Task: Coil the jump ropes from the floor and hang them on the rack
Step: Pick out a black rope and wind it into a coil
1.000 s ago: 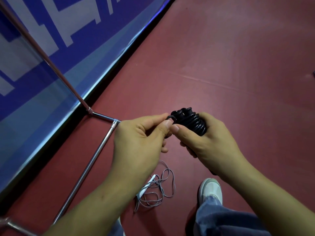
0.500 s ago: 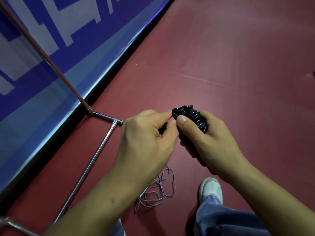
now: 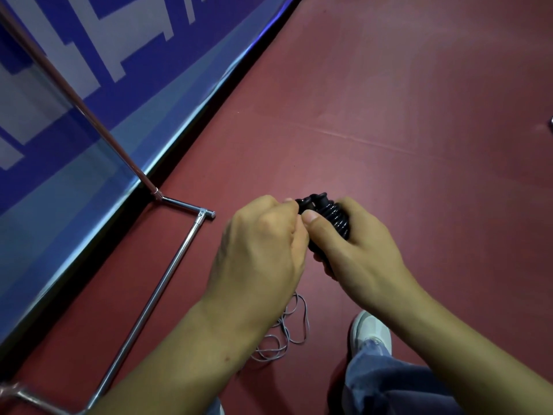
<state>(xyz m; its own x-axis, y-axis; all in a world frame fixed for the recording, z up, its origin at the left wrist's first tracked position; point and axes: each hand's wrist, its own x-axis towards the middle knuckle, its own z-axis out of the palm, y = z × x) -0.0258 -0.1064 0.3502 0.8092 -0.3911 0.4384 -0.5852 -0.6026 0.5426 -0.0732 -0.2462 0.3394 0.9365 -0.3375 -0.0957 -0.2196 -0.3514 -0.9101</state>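
Right hand (image 3: 368,259) grips the coiled black jump rope (image 3: 338,217), left hand (image 3: 263,250) pinches its top end, the chrome rack (image 3: 167,274) lower left, nearer that hand.

Floor (image 3: 389,100): dark red, smooth, matte sports surface filling the right and centre of the view. A thin pale seam (image 3: 374,142) runs across it on a slant.

Banner (image 3: 215,31): deep blue panel along the left side, set at an angle to the floor edge. It carries large white block shapes (image 3: 98,55) that are cut off by the frame and unreadable. Its lower band (image 3: 74,205) is paler blue and glossy. A narrow dark strip (image 3: 214,113) separates the banner from the floor.

Sneaker (image 3: 371,327): white, toe pointing up the frame, flat on the floor. A blue denim trouser leg (image 3: 389,381) covers its heel.

Small dark object (image 3: 550,124): at the right edge, unidentifiable.
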